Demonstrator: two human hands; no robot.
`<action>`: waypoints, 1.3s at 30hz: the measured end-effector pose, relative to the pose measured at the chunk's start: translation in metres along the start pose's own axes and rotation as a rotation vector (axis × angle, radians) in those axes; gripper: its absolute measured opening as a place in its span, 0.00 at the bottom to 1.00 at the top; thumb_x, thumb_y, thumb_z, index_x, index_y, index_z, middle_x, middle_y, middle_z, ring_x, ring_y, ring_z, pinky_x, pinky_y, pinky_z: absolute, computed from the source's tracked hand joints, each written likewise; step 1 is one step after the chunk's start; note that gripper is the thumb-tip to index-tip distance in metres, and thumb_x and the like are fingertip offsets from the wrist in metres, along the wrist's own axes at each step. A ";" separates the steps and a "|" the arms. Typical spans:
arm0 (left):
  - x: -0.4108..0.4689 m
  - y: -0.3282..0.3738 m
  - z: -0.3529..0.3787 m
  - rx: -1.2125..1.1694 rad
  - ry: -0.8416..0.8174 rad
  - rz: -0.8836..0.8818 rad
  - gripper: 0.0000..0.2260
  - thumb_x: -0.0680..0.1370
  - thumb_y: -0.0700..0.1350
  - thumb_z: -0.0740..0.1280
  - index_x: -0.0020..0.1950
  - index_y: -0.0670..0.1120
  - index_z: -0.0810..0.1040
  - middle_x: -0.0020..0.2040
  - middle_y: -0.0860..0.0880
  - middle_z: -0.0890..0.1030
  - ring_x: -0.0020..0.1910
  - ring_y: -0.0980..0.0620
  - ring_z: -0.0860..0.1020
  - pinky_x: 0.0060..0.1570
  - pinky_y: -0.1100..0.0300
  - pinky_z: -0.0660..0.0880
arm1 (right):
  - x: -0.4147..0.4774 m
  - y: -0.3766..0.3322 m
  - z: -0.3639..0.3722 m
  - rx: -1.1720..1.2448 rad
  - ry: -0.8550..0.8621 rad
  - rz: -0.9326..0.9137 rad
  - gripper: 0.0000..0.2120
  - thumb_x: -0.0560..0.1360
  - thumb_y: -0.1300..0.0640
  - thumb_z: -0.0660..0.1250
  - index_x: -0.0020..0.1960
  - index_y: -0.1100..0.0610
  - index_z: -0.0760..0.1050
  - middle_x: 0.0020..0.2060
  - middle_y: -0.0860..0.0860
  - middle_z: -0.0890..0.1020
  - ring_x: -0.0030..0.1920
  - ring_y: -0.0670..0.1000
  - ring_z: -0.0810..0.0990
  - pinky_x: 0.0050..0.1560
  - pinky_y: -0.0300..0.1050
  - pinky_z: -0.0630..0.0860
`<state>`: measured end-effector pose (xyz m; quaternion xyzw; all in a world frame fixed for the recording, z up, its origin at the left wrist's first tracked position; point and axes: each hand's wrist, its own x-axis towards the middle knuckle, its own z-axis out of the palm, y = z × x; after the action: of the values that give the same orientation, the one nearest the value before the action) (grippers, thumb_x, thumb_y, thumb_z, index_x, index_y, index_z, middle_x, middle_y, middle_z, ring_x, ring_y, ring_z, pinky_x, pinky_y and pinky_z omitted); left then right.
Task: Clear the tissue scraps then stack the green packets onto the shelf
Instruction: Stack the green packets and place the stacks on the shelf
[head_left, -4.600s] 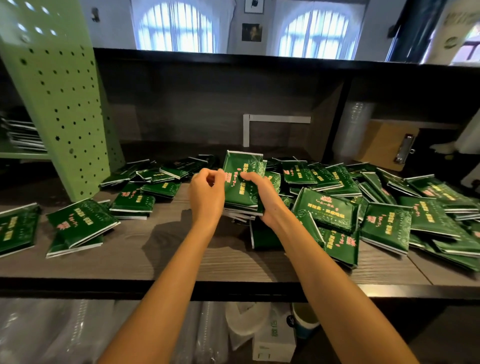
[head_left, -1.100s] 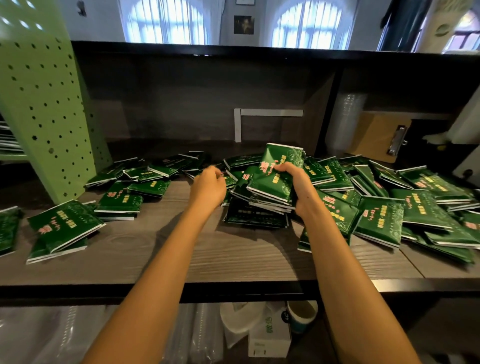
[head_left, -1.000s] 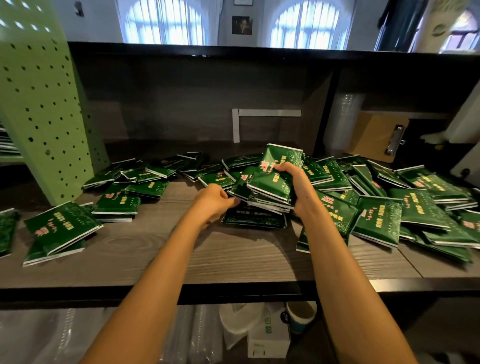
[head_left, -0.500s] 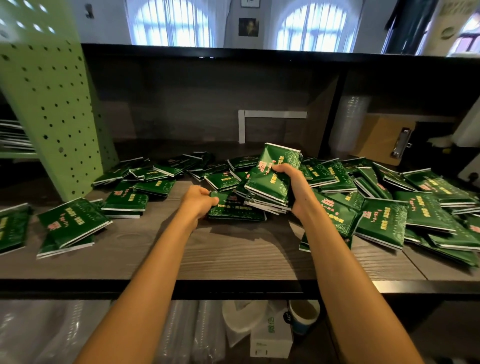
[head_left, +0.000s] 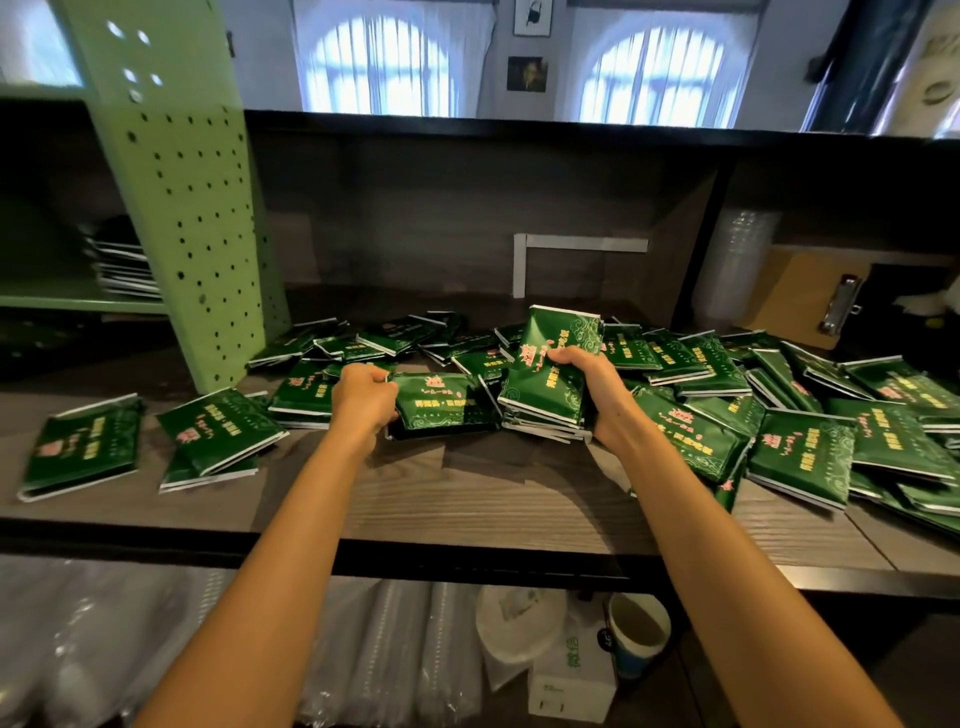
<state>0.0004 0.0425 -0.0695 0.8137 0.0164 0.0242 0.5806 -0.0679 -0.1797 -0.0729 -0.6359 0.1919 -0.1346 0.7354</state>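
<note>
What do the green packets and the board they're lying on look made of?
Green packets: probably thin plastic film, glossy; light glints on them and the surfaces crinkle. Board: wood or wood-look laminate, matte; grey-brown grain lines run along it.

Head-worn, looking down over counter (head_left: 467, 512)

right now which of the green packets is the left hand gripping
The packet lying sideways just left of the stack in the right hand; the left hand grips its left end.
</note>
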 end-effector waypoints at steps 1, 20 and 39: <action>0.002 -0.001 -0.004 -0.035 0.010 -0.010 0.06 0.78 0.32 0.61 0.46 0.40 0.77 0.51 0.42 0.74 0.35 0.51 0.72 0.43 0.52 0.77 | -0.002 -0.002 0.002 -0.001 -0.004 -0.013 0.59 0.49 0.42 0.76 0.74 0.56 0.57 0.64 0.56 0.75 0.59 0.56 0.77 0.58 0.54 0.75; -0.002 -0.010 -0.023 -0.471 0.202 -0.126 0.06 0.78 0.38 0.61 0.41 0.42 0.72 0.41 0.44 0.76 0.41 0.46 0.74 0.46 0.51 0.74 | -0.008 0.005 0.055 0.019 0.014 0.045 0.62 0.44 0.43 0.76 0.73 0.54 0.52 0.69 0.57 0.69 0.66 0.59 0.72 0.64 0.62 0.70; -0.055 0.013 0.017 -0.178 -0.187 0.208 0.16 0.70 0.34 0.71 0.50 0.43 0.66 0.54 0.44 0.71 0.37 0.55 0.75 0.25 0.62 0.77 | -0.018 0.029 0.043 0.086 -0.105 -0.003 0.58 0.54 0.19 0.63 0.76 0.42 0.47 0.76 0.50 0.57 0.74 0.55 0.60 0.70 0.69 0.55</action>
<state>-0.0532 0.0190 -0.0639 0.7549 -0.1241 0.0094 0.6439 -0.0658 -0.1293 -0.0941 -0.6102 0.1462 -0.1102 0.7708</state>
